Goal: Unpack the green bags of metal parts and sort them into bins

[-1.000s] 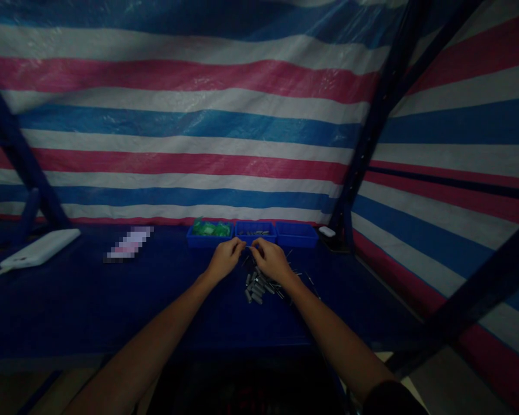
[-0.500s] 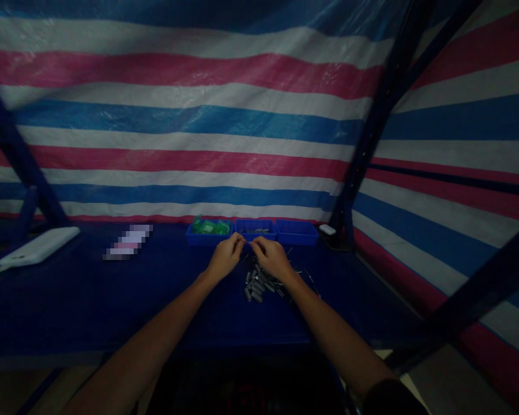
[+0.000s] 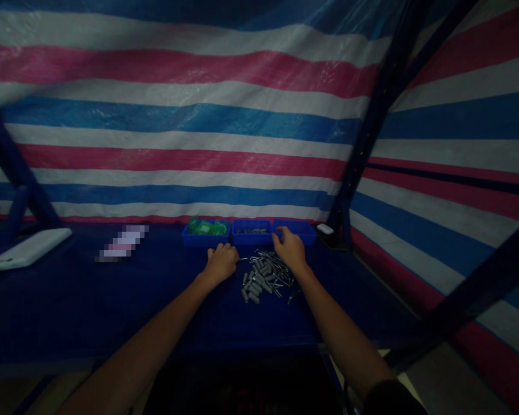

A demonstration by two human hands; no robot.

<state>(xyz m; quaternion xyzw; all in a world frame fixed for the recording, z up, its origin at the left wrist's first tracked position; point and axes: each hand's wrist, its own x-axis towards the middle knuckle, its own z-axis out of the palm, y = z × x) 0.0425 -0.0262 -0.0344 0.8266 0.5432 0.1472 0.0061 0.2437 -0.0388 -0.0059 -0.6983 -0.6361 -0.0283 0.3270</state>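
My left hand (image 3: 222, 263) is closed low over the table, left of the pile, with a thin metal screw (image 3: 243, 259) sticking out to the right from its fingertips. My right hand (image 3: 289, 248) hovers at the front of the right blue bin (image 3: 300, 238), thumb and index finger apart, nothing visible between them. Between the hands lies a loose pile of grey plastic wall plugs (image 3: 255, 286) and thin metal screws (image 3: 281, 268). Several small pieces, too dim to name exactly, lie in the middle blue bin (image 3: 251, 238).
A left blue bin (image 3: 206, 240) holds green plastic packets (image 3: 207, 227). Farther left are a blurred-out flat item (image 3: 123, 243) and a white device (image 3: 28, 249) with a cable. A small white case (image 3: 325, 229) sits by the right post (image 3: 350, 178). Striped sheeting (image 3: 177, 138) hangs behind.
My hands, together above the pile before, have moved apart. The left came down to the table on the left; the right shifted rightward to the right bin and its fingers spread.
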